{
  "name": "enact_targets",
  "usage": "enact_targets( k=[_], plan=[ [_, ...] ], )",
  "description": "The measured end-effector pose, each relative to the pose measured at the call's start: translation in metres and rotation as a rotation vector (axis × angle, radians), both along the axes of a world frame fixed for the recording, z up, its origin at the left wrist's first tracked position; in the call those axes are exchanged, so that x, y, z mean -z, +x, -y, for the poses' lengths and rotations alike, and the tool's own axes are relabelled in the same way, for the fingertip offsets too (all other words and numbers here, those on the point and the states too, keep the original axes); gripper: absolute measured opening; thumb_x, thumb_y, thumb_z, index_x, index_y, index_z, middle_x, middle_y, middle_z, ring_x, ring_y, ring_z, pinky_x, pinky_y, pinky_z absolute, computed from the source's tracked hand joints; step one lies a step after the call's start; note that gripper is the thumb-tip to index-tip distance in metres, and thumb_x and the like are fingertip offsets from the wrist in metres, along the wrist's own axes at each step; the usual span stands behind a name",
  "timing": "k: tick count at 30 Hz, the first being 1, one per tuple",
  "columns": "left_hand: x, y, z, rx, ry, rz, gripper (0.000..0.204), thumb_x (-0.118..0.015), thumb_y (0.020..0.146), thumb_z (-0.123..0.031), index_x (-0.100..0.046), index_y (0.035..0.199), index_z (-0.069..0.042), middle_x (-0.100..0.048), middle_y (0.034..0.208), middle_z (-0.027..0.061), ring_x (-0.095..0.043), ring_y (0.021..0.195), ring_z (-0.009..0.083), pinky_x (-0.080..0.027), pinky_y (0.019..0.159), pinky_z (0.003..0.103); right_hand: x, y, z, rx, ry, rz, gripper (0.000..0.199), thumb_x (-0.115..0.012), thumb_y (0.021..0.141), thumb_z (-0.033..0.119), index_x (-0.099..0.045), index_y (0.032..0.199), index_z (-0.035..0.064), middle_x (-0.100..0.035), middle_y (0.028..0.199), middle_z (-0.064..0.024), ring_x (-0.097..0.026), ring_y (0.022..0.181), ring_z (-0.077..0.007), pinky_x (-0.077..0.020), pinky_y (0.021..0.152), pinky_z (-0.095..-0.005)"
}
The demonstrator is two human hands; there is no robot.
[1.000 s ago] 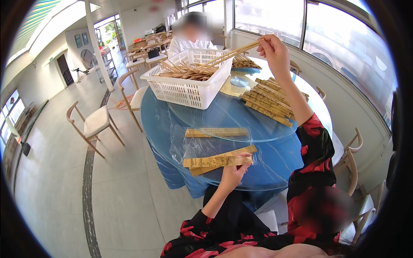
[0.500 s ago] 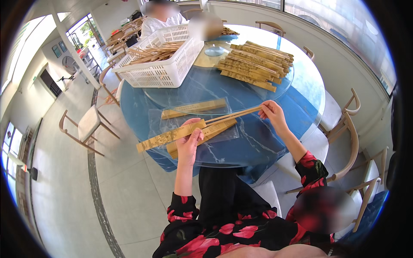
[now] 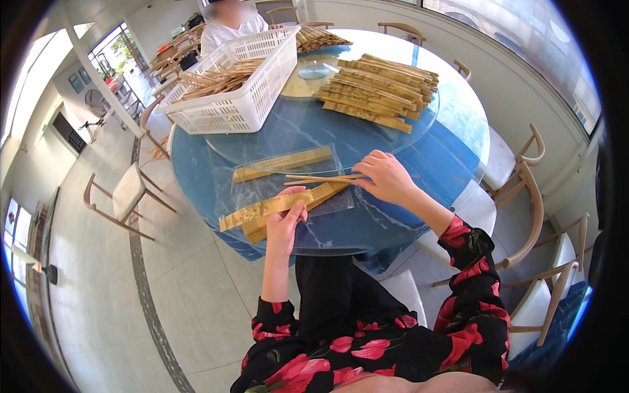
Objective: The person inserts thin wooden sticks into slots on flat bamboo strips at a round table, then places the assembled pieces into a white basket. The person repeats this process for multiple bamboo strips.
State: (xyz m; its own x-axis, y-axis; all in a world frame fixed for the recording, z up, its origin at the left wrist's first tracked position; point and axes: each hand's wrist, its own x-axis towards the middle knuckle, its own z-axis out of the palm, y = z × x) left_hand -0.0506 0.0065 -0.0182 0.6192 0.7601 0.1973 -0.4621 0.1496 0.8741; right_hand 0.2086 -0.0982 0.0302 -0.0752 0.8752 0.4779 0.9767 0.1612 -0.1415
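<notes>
My left hand (image 3: 285, 219) is closed on a printed yellow-brown paper chopstick sleeve (image 3: 252, 211), pinched between thumb and fingers over the table's near edge. Between thumb and fingers of my right hand (image 3: 388, 178) is a pair of wooden chopsticks (image 3: 314, 179). Their free tips point left, slightly spread, just beyond the held sleeve. More paper sleeves (image 3: 255, 231) lie beneath my left hand, partly hidden by it and the held sleeve. Beyond the chopsticks, another sleeve (image 3: 283, 164) rests on a clear plastic bag (image 3: 237, 190).
A white slotted plastic basket (image 3: 216, 116) of loose chopsticks stands at the far left of the round blue table (image 3: 393, 226). Toward the right lies a stack of filled-looking sleeves (image 3: 380, 92), with another pile (image 3: 318, 39) behind. A person in white (image 3: 229, 34) sits opposite. Wooden chairs (image 3: 128, 196) surround the table.
My right hand has moved left and nearer my left hand with the chopsticks. Their tips, earlier at the held sleeve's end, now show apart from it and further left.
</notes>
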Motion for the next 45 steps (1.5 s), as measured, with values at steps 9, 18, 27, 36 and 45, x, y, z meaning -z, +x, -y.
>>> enact_targets(
  k=[9, 18, 27, 36, 45],
  plan=[
    [-0.001, 0.001, 0.004, -0.031, 0.027, -0.036, 0.032, -0.061, 0.099, -0.007, -0.055, 0.13, 0.001, -0.058, 0.086, 0.0018, -0.055, 0.078, 0.0097, -0.046, 0.072, 0.024, 0.02, -0.048, -0.061, -0.152, 0.109, 0.325, 0.012, -0.068, 0.084, 0.019, -0.062, 0.091, 0.0106, -0.059, 0.088, -0.002, -0.059, 0.09, -0.0202, -0.0488, 0.078, -0.0324],
    [0.002, -0.01, 0.003, -0.031, -0.135, 0.217, 0.033, -0.059, 0.101, -0.009, -0.053, 0.131, 0.003, -0.056, 0.087, 0.0022, -0.054, 0.08, 0.0102, -0.045, 0.073, 0.026, -0.002, -0.044, -0.044, -0.147, 0.179, -0.156, 0.034, -0.063, 0.081, 0.001, -0.064, 0.115, 0.006, -0.062, 0.088, -0.0066, -0.06, 0.087, -0.0278, -0.0507, 0.079, -0.038],
    [-0.003, -0.006, 0.011, -0.138, -0.135, 0.16, 0.034, -0.06, 0.101, -0.01, -0.052, 0.131, 0.002, -0.057, 0.087, 0.0018, -0.053, 0.079, 0.0094, -0.044, 0.074, 0.025, -0.028, -0.028, -0.033, -0.35, 0.122, -0.158, 0.043, -0.062, 0.075, -0.003, -0.074, 0.112, 0.016, -0.062, 0.085, -0.0039, -0.06, 0.085, -0.0256, -0.0497, 0.079, -0.0378],
    [0.001, -0.004, 0.013, -0.203, 0.027, 0.054, 0.03, -0.061, 0.097, -0.002, -0.056, 0.127, 0.003, -0.06, 0.096, 0.0044, -0.055, 0.079, 0.0094, -0.046, 0.072, 0.024, -0.027, -0.033, -0.031, -0.391, 0.033, -0.164, 0.042, -0.063, 0.076, -0.002, -0.072, 0.114, 0.0132, -0.063, 0.087, -0.0056, -0.061, 0.086, -0.0283, -0.0506, 0.077, -0.0393],
    [-0.001, -0.002, 0.013, -0.206, 0.062, 0.027, 0.034, -0.056, 0.096, 0.004, -0.054, 0.129, 0.001, -0.055, 0.105, 0.0041, -0.052, 0.075, 0.0091, -0.045, 0.069, 0.025, -0.019, -0.046, -0.025, -0.39, -0.106, -0.381, 0.018, -0.064, 0.091, 0.007, -0.066, 0.108, 0.0068, -0.068, 0.092, -0.0125, -0.064, 0.088, -0.0341, -0.0521, 0.076, -0.0429]
  ],
)
